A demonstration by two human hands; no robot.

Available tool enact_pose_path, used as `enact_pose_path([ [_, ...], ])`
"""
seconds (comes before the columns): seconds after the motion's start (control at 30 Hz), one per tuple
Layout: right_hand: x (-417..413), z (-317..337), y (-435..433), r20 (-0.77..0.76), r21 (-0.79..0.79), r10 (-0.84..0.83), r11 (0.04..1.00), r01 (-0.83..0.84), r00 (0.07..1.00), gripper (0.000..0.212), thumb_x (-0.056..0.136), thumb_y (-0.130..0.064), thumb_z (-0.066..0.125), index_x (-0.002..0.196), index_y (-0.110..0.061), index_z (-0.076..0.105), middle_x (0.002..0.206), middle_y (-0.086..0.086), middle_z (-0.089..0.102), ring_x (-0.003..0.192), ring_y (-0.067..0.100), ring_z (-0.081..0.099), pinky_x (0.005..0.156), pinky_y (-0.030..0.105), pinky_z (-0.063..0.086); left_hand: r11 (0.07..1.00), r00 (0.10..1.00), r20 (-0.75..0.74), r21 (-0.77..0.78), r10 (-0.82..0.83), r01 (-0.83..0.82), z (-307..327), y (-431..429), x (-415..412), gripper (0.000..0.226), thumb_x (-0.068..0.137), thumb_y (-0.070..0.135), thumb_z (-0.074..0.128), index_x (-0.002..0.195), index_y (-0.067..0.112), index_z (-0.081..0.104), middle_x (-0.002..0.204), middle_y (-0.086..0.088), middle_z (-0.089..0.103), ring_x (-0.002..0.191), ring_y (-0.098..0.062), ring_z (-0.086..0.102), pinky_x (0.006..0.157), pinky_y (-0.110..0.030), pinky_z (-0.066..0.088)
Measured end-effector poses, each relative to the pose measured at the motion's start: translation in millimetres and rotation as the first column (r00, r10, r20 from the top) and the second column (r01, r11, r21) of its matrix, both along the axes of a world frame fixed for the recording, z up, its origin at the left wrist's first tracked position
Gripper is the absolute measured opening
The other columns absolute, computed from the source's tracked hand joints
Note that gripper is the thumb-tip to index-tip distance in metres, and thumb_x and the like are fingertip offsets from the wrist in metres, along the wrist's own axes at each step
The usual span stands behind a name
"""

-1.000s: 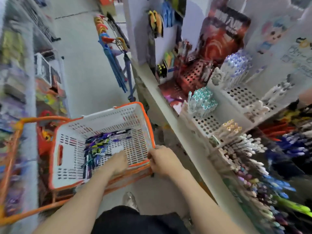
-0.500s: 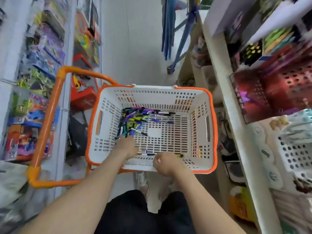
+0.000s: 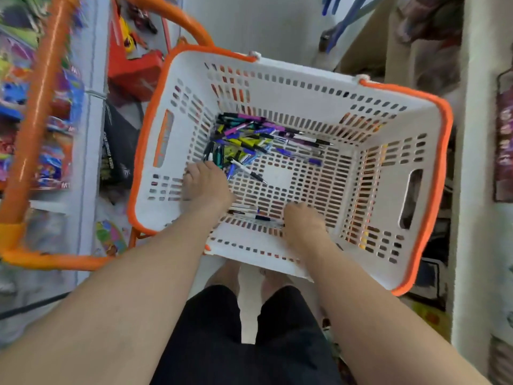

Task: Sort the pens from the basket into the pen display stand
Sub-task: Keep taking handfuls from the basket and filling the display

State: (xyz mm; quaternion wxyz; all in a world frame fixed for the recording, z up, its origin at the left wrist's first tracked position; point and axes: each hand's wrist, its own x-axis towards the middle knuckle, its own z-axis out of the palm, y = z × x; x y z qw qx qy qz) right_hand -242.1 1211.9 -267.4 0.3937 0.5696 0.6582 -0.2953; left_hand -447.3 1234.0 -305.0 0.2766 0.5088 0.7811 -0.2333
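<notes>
A white basket (image 3: 302,79) with an orange rim stands in front of me, seen from above. A pile of several purple, blue, yellow and black pens (image 3: 249,137) lies at the far left of its floor. My left hand (image 3: 206,187) reaches into the basket, and its fingertips bend down onto the near edge of the pile. My right hand (image 3: 304,222) is low inside the near wall, over the ends of two loose pens (image 3: 249,215). The fingers of both hands are hidden under the hands. The pen display stand is out of view.
An orange cart frame (image 3: 41,87) runs along the left, beside shelves of colourful packaged goods (image 3: 16,112). A white shelf unit (image 3: 483,162) rises close on the right. Grey floor (image 3: 263,20) lies beyond the basket. My dark shorts (image 3: 244,337) fill the bottom middle.
My view swung from the pen stand on the right down onto the basket. My right hand left the basket's near rim and went inside; the left hand stayed at the pen pile.
</notes>
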Motion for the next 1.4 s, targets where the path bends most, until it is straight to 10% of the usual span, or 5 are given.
enact_pose_path([
  [0.23, 3.8, -14.4, 18.3, -0.03, 0.004, 0.396, 0.918, -0.396, 0.918, 0.021, 0.099, -0.002, 0.065, 0.117, -0.013, 0.067, 0.085, -0.002, 0.056, 0.084, 0.022, 0.061, 0.072, 0.034, 0.049, 0.998, 0.998, 0.017, -0.027, -0.053, 0.054, -15.4, 3.8, 14.5, 0.113, 0.074, 0.055, 0.09, 0.153, -0.002, 0.032, 0.152, -0.026, 0.042, 0.145, -0.045, 0.034, 0.119, -0.049, 0.034],
  [0.37, 8.5, -21.9, 23.6, -0.122, 0.014, 0.506, 0.861, -0.509, 0.854, 0.019, 0.099, -0.007, 0.064, 0.115, -0.016, 0.064, 0.094, 0.0, 0.061, 0.08, 0.022, 0.059, 0.069, 0.034, 0.047, 0.999, 0.981, 0.19, 0.007, -0.046, 0.046, -24.9, 1.6, 16.0, 0.096, 0.083, 0.022, 0.089, 0.151, -0.002, 0.027, 0.12, -0.018, 0.064, 0.107, -0.034, 0.062, 0.078, -0.039, 0.05],
  [0.63, 0.1, -35.5, 22.6, -0.383, 0.145, 0.235, 0.97, -0.193, 0.893, 0.014, 0.098, -0.028, 0.061, 0.104, -0.016, 0.065, 0.103, 0.003, 0.066, 0.089, 0.028, 0.066, 0.063, 0.036, 0.052, 0.958, 0.928, 0.3, -0.115, -0.219, 0.263, -15.5, 2.4, 22.0, 0.048, 0.073, 0.04, 0.092, 0.091, 0.016, 0.054, 0.089, -0.003, 0.058, 0.076, -0.022, 0.059, 0.06, -0.036, 0.046],
  [0.8, -6.3, -38.8, 20.0, -0.316, 0.183, 0.276, 0.956, -0.227, 0.908, 0.059, 0.092, -0.049, 0.078, 0.132, -0.016, 0.05, 0.118, 0.005, 0.063, 0.103, 0.032, 0.068, 0.069, 0.037, 0.043, 0.882, 0.857, 0.262, -0.043, -0.444, 0.47, -13.5, -0.5, 33.1, 0.049, 0.075, 0.046, 0.089, 0.102, 0.018, 0.061, 0.093, -0.003, 0.059, 0.086, -0.028, 0.061, 0.072, -0.038, 0.054],
  [1.4, 23.4, -48.9, 11.2, -0.37, 0.141, -0.011, 0.988, 0.068, 0.929, 0.033, 0.088, -0.051, 0.074, 0.091, -0.019, 0.065, 0.092, 0.002, 0.07, 0.084, 0.027, 0.069, 0.068, 0.037, 0.058, 0.904, 0.867, 0.404, -0.18, -0.29, 0.387, -25.4, -33.6, 38.4, 0.039, 0.089, 0.054, 0.075, 0.085, 0.021, 0.055, 0.085, 0.0, 0.061, 0.074, -0.019, 0.059, 0.058, -0.032, 0.041],
])
